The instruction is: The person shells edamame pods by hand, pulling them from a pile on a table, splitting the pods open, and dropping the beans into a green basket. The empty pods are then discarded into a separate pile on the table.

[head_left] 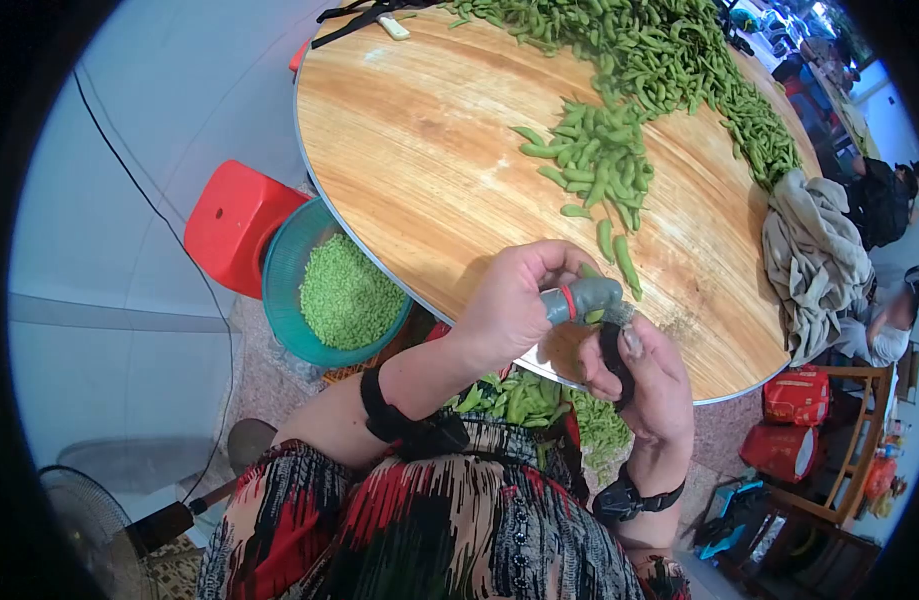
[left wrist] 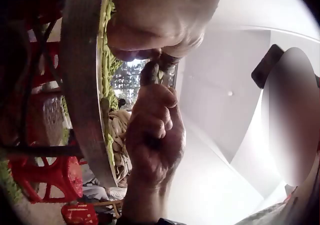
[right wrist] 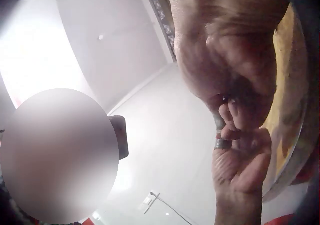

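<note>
Over the near edge of the round wooden table (head_left: 419, 150), my left hand (head_left: 504, 305) pinches a green bean pod (head_left: 593, 316), mostly hidden by the fingers. A grey cover with a red band wraps its thumb. My right hand (head_left: 651, 380), with a black band round a finger, meets it and pinches at the same pod. In the left wrist view the left hand (left wrist: 160, 22) is above the right hand (left wrist: 155, 130), fingertips together. The right wrist view shows the right hand (right wrist: 230, 59) over the left hand (right wrist: 242, 170); the pod is hidden there.
Loose pods (head_left: 604, 155) lie beyond the hands, with a larger pile (head_left: 659, 50) at the far side. A teal basket (head_left: 279, 295) of shelled beans (head_left: 344, 295) stands left beside a red stool (head_left: 234, 220). More pods (head_left: 519, 400) lie at the lap. Cloth (head_left: 814, 260) hangs at right.
</note>
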`<state>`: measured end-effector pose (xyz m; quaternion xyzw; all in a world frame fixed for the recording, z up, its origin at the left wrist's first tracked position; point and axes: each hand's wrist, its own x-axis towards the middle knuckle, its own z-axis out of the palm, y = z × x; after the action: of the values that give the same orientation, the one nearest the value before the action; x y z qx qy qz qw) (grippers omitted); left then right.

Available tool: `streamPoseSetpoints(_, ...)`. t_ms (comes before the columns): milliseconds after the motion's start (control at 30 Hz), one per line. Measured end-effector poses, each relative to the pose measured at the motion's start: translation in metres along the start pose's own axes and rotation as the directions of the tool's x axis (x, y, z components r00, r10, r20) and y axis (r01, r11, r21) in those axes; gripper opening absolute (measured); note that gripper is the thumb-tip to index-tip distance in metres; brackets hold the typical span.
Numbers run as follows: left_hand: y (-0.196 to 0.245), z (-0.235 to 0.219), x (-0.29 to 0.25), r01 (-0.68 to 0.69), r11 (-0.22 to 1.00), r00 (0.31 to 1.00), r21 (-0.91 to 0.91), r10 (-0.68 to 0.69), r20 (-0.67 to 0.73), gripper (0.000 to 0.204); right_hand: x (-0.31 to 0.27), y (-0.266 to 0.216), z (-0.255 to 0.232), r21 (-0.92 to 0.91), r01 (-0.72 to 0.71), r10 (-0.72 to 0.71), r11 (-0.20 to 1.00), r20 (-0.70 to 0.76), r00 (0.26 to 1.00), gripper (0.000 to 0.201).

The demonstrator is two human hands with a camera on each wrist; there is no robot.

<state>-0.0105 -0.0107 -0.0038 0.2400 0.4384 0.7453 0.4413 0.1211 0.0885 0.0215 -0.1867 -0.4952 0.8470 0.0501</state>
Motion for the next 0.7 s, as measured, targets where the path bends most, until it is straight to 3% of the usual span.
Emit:
streamPoseSetpoints(200, -0.005, 0.013, -0.007, -0.060, 0.952, 0.985, 0.301, 0.106, -0.139, 0.007, 0.002, 0.003, -0.013, -0.126, -0.027, 0.024, 0.992, -0.026, 0.999, 0.017)
streamPoseSetpoints(300, -0.007, 0.016, -0.008, -0.161, 0.961, 0.985, 0.224, 0.171, -0.025, 0.005, 0.000, 0.004, -0.015, -0.067, 0.030, -0.027, 0.997, 0.044, 0.999, 0.015)
streamPoseSetpoints(333, -0.011, 0.013, -0.005, -0.157, 0.982, 0.986, 0.101, 0.150, 0.066, 0.007, -0.002, 0.002, -0.015, -0.066, 0.031, -0.028, 0.997, 0.045, 0.999, 0.015)
streamPoseSetpoints(367, -0.013, 0.011, -0.002, -0.139, 0.990, 0.977, -0.023, 0.140, 0.158, 0.008, -0.005, -0.002, -0.014, 0.010, -0.045, 0.045, 0.999, 0.055, 0.997, 0.016)
streamPoseSetpoints(400, -0.012, 0.010, -0.002, -0.139, 0.990, 0.977, -0.022, 0.141, 0.158, 0.008, -0.007, -0.005, -0.014, 0.085, -0.122, 0.116, 0.989, 0.071, 0.991, 0.016)
streamPoseSetpoints(467, -0.011, 0.008, -0.003, 0.117, 0.971, 0.974, -0.209, -0.072, 0.214, 0.013, -0.007, -0.002, -0.017, 0.095, -0.110, 0.105, 0.989, 0.058, 0.993, 0.016)
streamPoseSetpoints(500, -0.012, 0.010, -0.003, 0.116, 0.971, 0.974, -0.209, -0.070, 0.215, 0.013, -0.006, 0.000, -0.019, 0.104, -0.098, 0.094, 0.990, 0.045, 0.995, 0.016)
streamPoseSetpoints(533, -0.014, 0.012, -0.003, 0.097, 0.993, 0.984, -0.067, -0.086, 0.154, 0.014, -0.003, 0.007, -0.021, 0.103, -0.096, 0.092, 0.990, 0.045, 0.995, 0.016)
streamPoseSetpoints(567, -0.015, 0.013, -0.004, 0.087, 0.993, 0.992, 0.076, -0.094, 0.089, 0.015, 0.000, 0.016, -0.023, -0.135, 0.055, -0.060, 0.989, -0.039, 0.997, 0.015)
streamPoseSetpoints(600, -0.009, 0.018, -0.007, -0.010, 0.975, 0.999, 0.224, -0.002, 0.054, 0.015, 0.002, 0.021, -0.023, -0.374, 0.181, -0.227, 0.910, -0.083, 0.970, 0.014)
streamPoseSetpoints(700, -0.013, 0.015, -0.005, 0.003, 0.955, 1.000, 0.296, 0.005, -0.025, 0.020, 0.004, 0.021, -0.017, -0.533, 0.168, -0.305, 0.829, -0.180, 0.935, 0.012)
